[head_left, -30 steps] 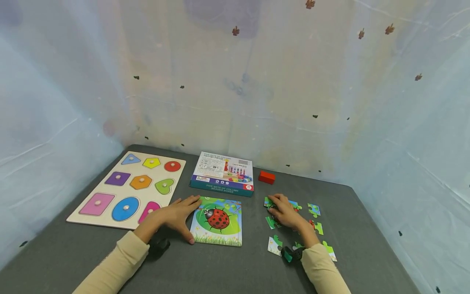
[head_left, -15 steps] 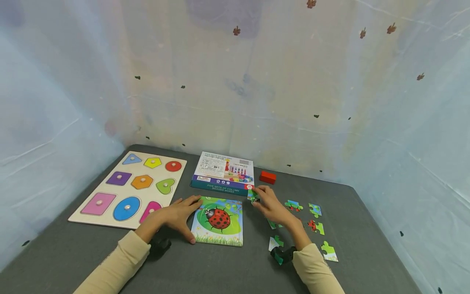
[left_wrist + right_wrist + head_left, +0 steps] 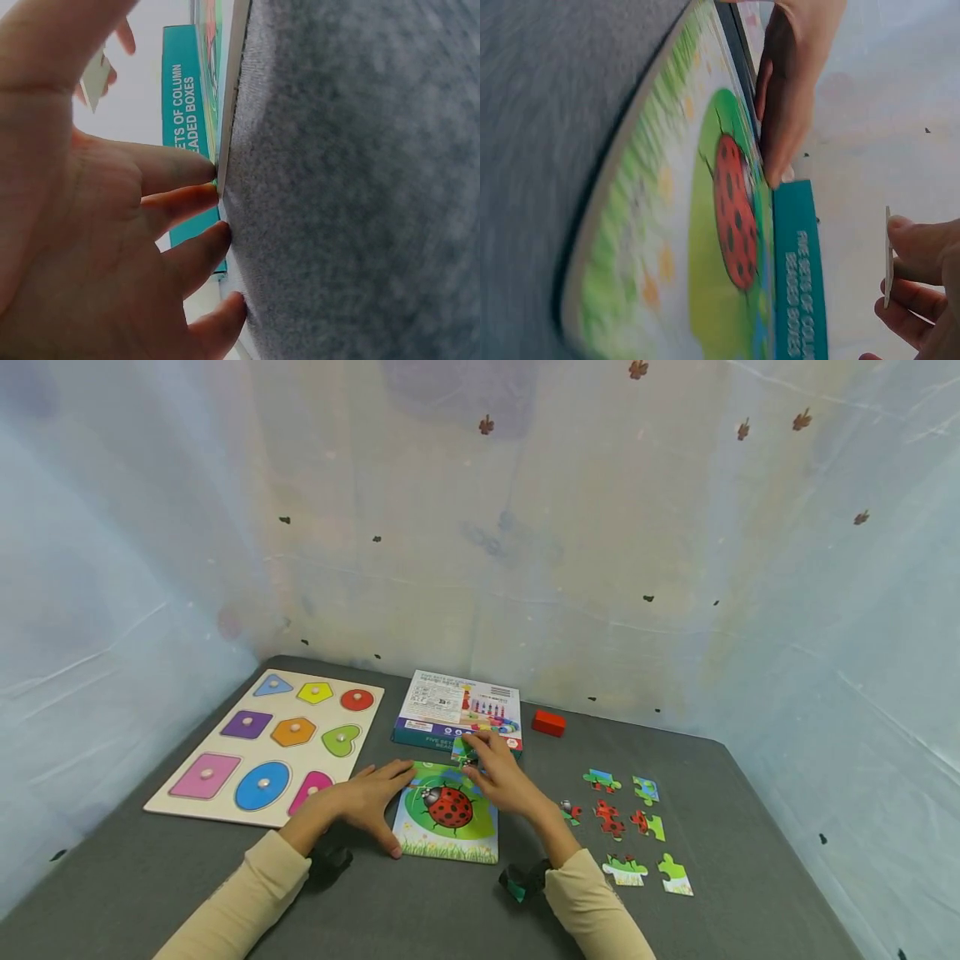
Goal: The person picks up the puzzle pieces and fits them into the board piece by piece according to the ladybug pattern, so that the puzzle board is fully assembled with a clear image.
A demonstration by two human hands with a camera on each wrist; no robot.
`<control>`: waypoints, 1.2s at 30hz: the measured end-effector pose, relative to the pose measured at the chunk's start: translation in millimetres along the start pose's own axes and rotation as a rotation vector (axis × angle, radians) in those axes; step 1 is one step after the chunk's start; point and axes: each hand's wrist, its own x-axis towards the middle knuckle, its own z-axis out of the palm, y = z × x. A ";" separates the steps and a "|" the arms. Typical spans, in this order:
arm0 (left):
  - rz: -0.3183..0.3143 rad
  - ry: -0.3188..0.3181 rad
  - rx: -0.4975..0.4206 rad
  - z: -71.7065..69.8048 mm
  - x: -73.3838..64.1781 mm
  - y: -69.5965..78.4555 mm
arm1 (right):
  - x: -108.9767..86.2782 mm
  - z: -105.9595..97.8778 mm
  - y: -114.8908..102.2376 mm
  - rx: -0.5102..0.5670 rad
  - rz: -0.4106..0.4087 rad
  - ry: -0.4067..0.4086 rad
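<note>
My left hand rests along the left side of a square ladybug puzzle board. Its fingers are spread and touch the board's edge, also in the left wrist view. Above the board's upper edge, my right hand pinches a puzzle piece between thumb and fingers. The right wrist view shows this piece edge-on, held clear of the board. Loose puzzle pieces lie to the right, among them a red one, a green-and-white one and a blue-and-green one.
A wooden shape-peg board lies at the left. Behind the ladybug board stands a flat bead-set box, with a red block to its right. The grey table meets hanging sheets at the back and sides.
My right hand has picked up a puzzle piece from the right-hand group and carried it left to the board's upper edge. The left hand stays at the board.
</note>
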 end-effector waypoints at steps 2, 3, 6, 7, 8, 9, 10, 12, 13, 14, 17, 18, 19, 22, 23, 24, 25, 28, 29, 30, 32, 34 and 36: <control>-0.003 0.002 0.004 2.0 1.1 -1.7 | 3.2 6.8 -1.2 0.016 0.005 -0.013; -0.007 0.000 0.004 2.1 0.9 -1.2 | 4.4 10.2 -1.9 0.022 0.009 -0.019; -0.012 -0.007 0.006 2.2 0.0 -0.1 | 6.5 21.3 -4.2 0.015 0.010 -0.036; -0.013 -0.009 0.008 2.3 -0.5 0.4 | 6.8 25.2 -5.0 0.004 0.013 -0.043; -0.014 -0.017 0.006 0.6 -2.2 3.0 | 7.1 29.0 -5.9 -0.003 0.012 -0.049; -0.015 -0.020 0.007 0.8 -2.4 3.5 | 7.2 32.1 -7.0 -0.011 0.012 -0.061; -0.013 -0.022 0.007 1.1 -2.5 3.6 | 7.3 35.1 -7.7 -0.021 0.013 -0.069; -0.009 -0.023 0.007 1.7 -2.6 4.0 | 7.5 40.2 -8.6 -0.042 0.006 -0.079; -0.008 -0.022 0.006 1.8 -2.6 4.3 | 7.7 41.9 -9.4 -0.042 0.006 -0.084; -0.005 -0.022 0.006 1.9 -2.4 4.5 | 7.9 43.3 -10.0 -0.040 0.002 -0.087; -0.006 -0.020 0.007 2.1 -2.2 5.0 | 8.3 47.1 -11.0 -0.056 -0.006 -0.094; -0.009 -0.022 0.005 1.9 -2.0 5.2 | 8.5 48.0 -11.3 -0.054 -0.006 -0.098; -0.012 -0.024 0.007 1.7 -1.9 5.3 | 8.5 48.8 -11.6 -0.058 -0.011 -0.099; -0.024 -0.033 0.009 0.4 -1.8 5.6 | 8.4 51.5 -11.9 -0.087 -0.036 -0.085; -0.028 -0.036 0.008 -0.2 -1.8 5.7 | 8.5 51.9 -12.7 -0.095 -0.043 -0.079; -0.031 -0.039 0.008 -0.9 -1.7 5.7 | 8.6 52.8 -12.7 -0.113 -0.057 -0.067; -0.033 -0.042 0.008 -1.6 -1.8 5.9 | 8.7 53.2 -13.4 -0.119 -0.061 -0.059; -0.035 -0.048 0.003 -3.1 -2.2 6.2 | 9.7 55.5 -14.7 -0.125 -0.045 -0.049; -0.035 -0.048 0.001 -3.3 -2.5 6.3 | 10.3 56.6 -14.9 -0.131 -0.034 -0.047; -0.036 -0.049 -0.001 -3.4 -2.7 6.2 | 10.9 58.2 -14.5 -0.131 -0.023 -0.045; -0.035 -0.048 0.001 -3.5 -1.9 6.3 | 12.2 59.8 -13.2 -0.125 0.008 -0.050; -0.038 -0.045 0.005 -3.0 -1.7 6.2 | 13.3 61.5 -13.0 -0.134 0.028 -0.050; -0.039 -0.044 0.006 -1.7 -1.7 5.5 | 13.3 63.4 -13.2 -0.140 0.038 -0.047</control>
